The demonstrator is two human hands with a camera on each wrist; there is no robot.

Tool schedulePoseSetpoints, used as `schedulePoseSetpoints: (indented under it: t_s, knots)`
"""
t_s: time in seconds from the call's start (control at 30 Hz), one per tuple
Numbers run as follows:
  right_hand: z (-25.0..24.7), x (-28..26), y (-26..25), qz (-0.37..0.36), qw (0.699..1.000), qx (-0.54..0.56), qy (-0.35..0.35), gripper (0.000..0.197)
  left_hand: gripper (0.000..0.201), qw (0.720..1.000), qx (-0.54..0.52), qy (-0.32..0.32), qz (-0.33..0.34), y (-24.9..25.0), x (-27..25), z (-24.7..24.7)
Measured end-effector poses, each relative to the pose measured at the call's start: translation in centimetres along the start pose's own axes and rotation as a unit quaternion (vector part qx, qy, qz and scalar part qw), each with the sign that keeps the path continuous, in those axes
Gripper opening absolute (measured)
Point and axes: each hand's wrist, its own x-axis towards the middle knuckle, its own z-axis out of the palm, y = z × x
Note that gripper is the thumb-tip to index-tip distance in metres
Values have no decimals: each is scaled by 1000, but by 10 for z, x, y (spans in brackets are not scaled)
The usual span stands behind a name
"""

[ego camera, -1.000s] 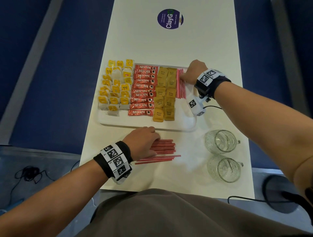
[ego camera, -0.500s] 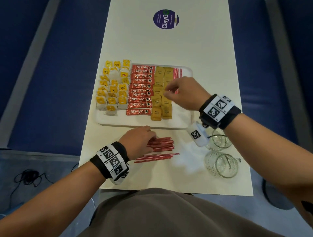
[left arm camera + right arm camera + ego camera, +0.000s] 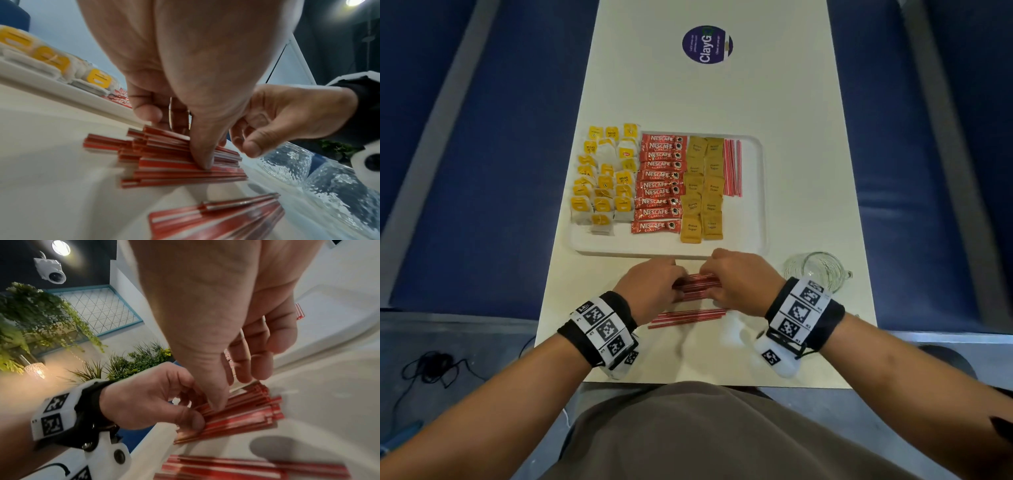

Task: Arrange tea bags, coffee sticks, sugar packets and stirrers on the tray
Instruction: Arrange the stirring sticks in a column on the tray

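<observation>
A white tray [image 3: 755, 219] holds yellow-tagged tea bags [image 3: 604, 178] on its left, then red coffee sticks [image 3: 659, 181], brown sugar packets [image 3: 703, 188] and a short row of red-and-white stirrers [image 3: 732, 168]. On the table in front of the tray lies a pile of stirrers [image 3: 697, 284]. My left hand [image 3: 654, 287] grips its left end, thumb pressed on top [image 3: 202, 159]. My right hand [image 3: 739, 281] curls round its right end, thumb on the stirrers [image 3: 218, 402]. A second loose group of stirrers [image 3: 688, 315] lies nearer to me.
A clear glass mug [image 3: 818, 270] stands on the table just right of my right wrist. A round purple sticker [image 3: 707, 44] marks the far end of the white table [image 3: 722, 96]. Blue floor lies on both sides.
My right hand has left the stirrer row on the tray and come down to the pile on the table. My left hand stayed on that pile.
</observation>
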Motion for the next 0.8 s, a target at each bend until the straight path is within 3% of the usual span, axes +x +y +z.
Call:
schedulePoseSetpoints:
  t_s: [0.33, 0.8]
  knots:
    - [21, -1, -2, 44, 999, 29, 14, 21, 21, 1000, 2, 14, -6, -1, -3, -1]
    - [12, 0, 1, 30, 996, 83, 21, 24, 19, 1000, -14, 14, 13, -7, -4, 1]
